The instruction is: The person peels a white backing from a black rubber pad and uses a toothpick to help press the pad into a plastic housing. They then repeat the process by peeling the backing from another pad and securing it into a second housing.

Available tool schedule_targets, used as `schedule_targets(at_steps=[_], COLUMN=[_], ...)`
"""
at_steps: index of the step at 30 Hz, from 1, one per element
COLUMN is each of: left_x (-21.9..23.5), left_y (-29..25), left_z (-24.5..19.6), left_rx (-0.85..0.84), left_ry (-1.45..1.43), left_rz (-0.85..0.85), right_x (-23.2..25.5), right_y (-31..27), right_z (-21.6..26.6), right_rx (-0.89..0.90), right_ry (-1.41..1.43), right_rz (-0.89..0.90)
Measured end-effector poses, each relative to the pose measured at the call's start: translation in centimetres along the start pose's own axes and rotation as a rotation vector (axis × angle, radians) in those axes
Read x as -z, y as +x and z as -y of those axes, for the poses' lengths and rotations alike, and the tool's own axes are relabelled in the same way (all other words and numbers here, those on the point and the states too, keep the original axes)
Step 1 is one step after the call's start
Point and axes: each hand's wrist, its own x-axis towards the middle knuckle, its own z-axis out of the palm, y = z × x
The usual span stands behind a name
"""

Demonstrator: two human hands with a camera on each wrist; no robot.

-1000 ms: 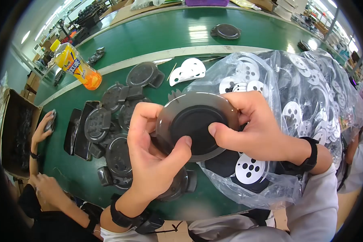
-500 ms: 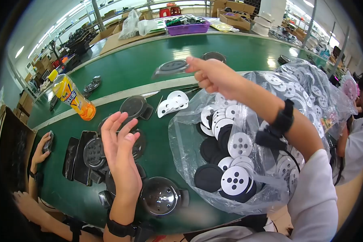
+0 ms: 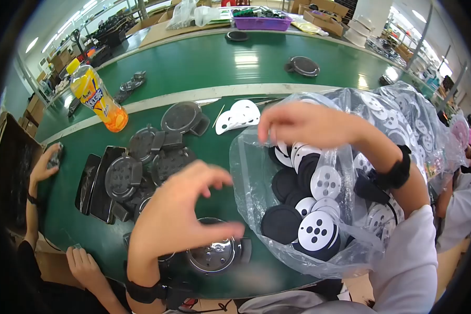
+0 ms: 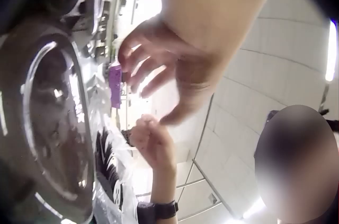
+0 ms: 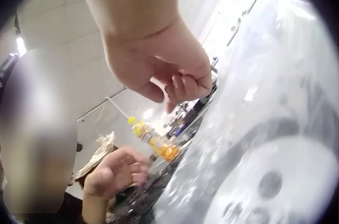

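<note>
My left hand (image 3: 186, 214) is raised over the near part of the green table, thumb and fingers spread in a loose curve with nothing in them. Just under it lies a round, glossy, smoky-clear case (image 3: 210, 260) with a side tab. My right hand (image 3: 311, 125) hovers above the clear plastic bag (image 3: 244, 172), its fingers loosely bent and holding nothing. Inside the bag are several white discs with holes (image 3: 317, 230) and black round pads (image 3: 281, 224). In the left wrist view both hands are empty, the round case close beside them.
More dark round cases (image 3: 124, 178) are heaped left of my left hand, beside two black trays (image 3: 105, 183). An orange drink bottle (image 3: 97, 99) stands behind. Across a pale strip, two round cases (image 3: 237, 36) lie on the far green surface. Another person's hand (image 3: 46, 163) is at left.
My two hands held a round case together; the right hand then carried it forward and let it go on the far surface. Now the right hand is back over the bag, and the left has lowered.
</note>
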Motion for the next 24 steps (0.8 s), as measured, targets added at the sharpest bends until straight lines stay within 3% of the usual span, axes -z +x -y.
schedule_targets(at_steps=[1, 2, 3, 5, 7, 9, 10, 11, 12, 13, 14, 15, 16, 17, 19, 20, 21, 23, 24], left_x=[0.2, 0.2, 0.2, -0.3, -0.7, -0.9, -1.1, -1.0, -0.8, -0.8, -0.9, -1.3, -1.5, -1.7, -2.4, -2.2, -2.7, -2.8, -3.1], left_y=[-0.4, -0.7, -0.9, -0.7, -0.3, 0.2, 0.3, 0.4, 0.5, 0.5, 0.6, 0.8, 0.9, 1.0, 1.2, 1.0, 0.9, 1.0, 0.9], left_z=[0.5, 0.3, 0.1, 0.3, 0.3, 0.2, 0.6, 0.7, 0.7, 0.6, 0.1, -0.6, -1.0, -0.9, -0.3, -0.2, -0.3, -1.2, -1.3], left_rx=[-0.021, -0.031, -0.043, 0.013, 0.062, 0.131, 0.076, 0.130, 0.170, 0.211, 0.212, 0.221, 0.224, 0.217, 0.065, 0.053, 0.107, 0.129, 0.134], left_ry=[0.056, 0.107, 0.156, 0.164, 0.179, 0.053, -0.025, -0.104, -0.165, -0.228, -0.227, -0.418, -0.607, -0.606, -0.600, -0.632, -0.733, -1.082, -1.080], left_rz=[0.189, 0.270, 0.353, 0.379, 0.408, 0.236, 0.155, 0.137, 0.072, 0.008, 0.009, -0.146, -0.304, -0.310, -0.401, -0.255, -0.213, -0.146, -0.147], right_x=[-0.7, -1.3, -2.1, -4.3, -5.3, -5.4, -5.1, -4.8, -4.5, -4.4, -4.3, -4.2, -4.3, -3.7, -3.0, -3.3, -3.8, -4.5, -5.0], right_y=[-0.7, -1.1, -1.6, -3.4, -4.0, -4.0, -3.7, -3.4, -3.3, -3.2, -3.1, -2.9, -3.0, -3.5, -4.5, -4.4, -4.2, -4.1, -4.1], right_z=[1.3, 2.7, 3.1, 2.3, 2.2, 1.9, 1.4, 1.1, 0.9, 0.7, 0.5, 0.5, 1.3, 2.0, 2.9, 2.8, 2.7, 2.9, 3.1], right_rx=[-0.092, -0.184, -0.082, 0.073, 0.087, 0.108, 0.068, 0.030, -0.047, -0.046, 0.004, 0.056, 0.144, 0.150, 0.597, 0.755, 0.914, 0.951, 0.955], right_ry=[0.064, 0.050, -0.084, -0.337, -0.386, -0.447, -0.212, 0.021, 0.147, 0.151, 0.391, 0.626, 0.631, 0.624, -0.600, -0.641, -0.676, -0.680, -0.755], right_rz=[0.168, 0.306, 0.353, 0.240, 0.219, 0.189, 0.136, 0.083, -0.034, -0.034, -0.271, -0.508, -0.674, -0.673, -0.696, -0.729, -0.761, -0.743, -0.760])
